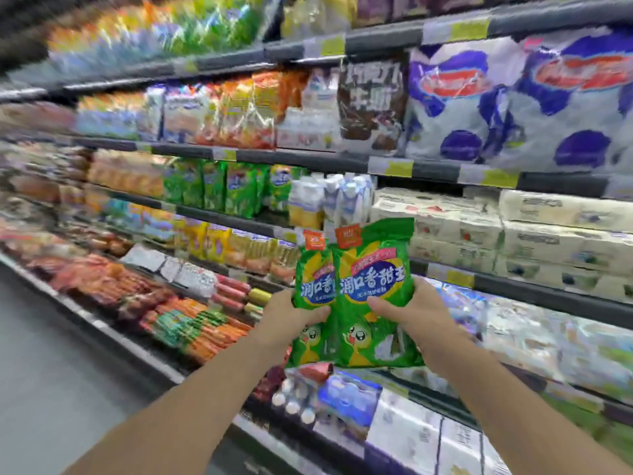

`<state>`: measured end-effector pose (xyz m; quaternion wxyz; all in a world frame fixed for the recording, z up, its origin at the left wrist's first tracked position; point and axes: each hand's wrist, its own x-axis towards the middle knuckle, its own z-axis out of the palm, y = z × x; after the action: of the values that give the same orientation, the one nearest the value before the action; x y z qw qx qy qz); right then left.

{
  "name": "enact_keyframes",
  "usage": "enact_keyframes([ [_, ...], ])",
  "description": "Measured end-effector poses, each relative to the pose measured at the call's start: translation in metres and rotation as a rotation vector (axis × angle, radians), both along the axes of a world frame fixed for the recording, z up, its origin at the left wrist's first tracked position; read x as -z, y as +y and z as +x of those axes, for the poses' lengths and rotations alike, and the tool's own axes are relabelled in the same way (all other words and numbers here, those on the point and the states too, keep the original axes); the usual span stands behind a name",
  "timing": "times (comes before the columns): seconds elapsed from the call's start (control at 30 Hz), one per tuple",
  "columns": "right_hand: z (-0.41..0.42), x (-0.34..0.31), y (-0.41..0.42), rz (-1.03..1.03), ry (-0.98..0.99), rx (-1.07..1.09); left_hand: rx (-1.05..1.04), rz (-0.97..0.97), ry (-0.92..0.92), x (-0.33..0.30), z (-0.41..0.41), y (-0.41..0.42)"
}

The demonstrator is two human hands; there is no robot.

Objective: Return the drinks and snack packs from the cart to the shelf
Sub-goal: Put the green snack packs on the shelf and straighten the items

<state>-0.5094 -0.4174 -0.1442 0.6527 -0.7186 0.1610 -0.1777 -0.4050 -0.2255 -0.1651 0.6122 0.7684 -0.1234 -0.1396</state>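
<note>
Two green snack packs stand upright side by side at the lower centre of the frame, held up in front of the shelves. The left hand grips the left pack at its middle, thumb curled over the front face. The right hand holds the right pack the same way, thumb laid across the front and fingers hidden behind. The right pack overlaps the left one's edge. Both packs show blue lettering, an orange tag at the top corner and a cartoon corn face near the bottom. Further back, left of centre, similar green packs stand in a row on a shelf, beside white cartons. Most of the surrounding goods are blurred.
</note>
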Motion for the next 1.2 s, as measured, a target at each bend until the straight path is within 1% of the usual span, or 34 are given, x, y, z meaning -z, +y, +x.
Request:
enact_keyframes([
  [0.1,0.050,0.003,0.029,-0.011,-0.020,-0.093,-0.072,-0.047,0.051,0.007,0.037,0.032],
  [0.23,0.109,0.009,0.053,0.025,-0.019,-0.196,-0.132,-0.090,0.054,0.012,0.085,0.053],
  [0.33,0.153,0.009,0.061,0.013,-0.010,-0.252,-0.162,-0.134,0.034,0.007,0.115,0.059],
  [0.57,0.250,-0.007,0.068,0.016,0.012,-0.311,-0.252,-0.163,0.008,-0.012,0.187,0.066],
  [0.73,0.295,-0.015,0.076,-0.002,0.009,-0.322,-0.276,-0.164,0.009,-0.017,0.237,0.071],
  [0.83,0.317,-0.018,0.079,-0.010,0.003,-0.305,-0.251,-0.145,0.014,-0.022,0.273,0.074],
  [0.97,0.344,-0.015,0.086,0.024,0.012,-0.255,-0.164,-0.144,0.009,-0.028,0.329,0.079],
  [1.03,0.357,-0.014,0.092,0.022,0.024,-0.213,-0.115,-0.134,0.022,-0.030,0.360,0.081],
  [1.1,0.367,-0.013,0.098,0.025,0.038,-0.160,-0.073,-0.061,0.038,-0.031,0.396,0.082],
  [1.13,0.372,-0.013,0.102,0.032,0.043,-0.126,-0.041,-0.056,0.046,-0.029,0.412,0.082],
  [1.2,0.382,-0.013,0.109,0.034,0.052,-0.061,0.020,-0.053,0.077,-0.015,0.454,0.078],
])
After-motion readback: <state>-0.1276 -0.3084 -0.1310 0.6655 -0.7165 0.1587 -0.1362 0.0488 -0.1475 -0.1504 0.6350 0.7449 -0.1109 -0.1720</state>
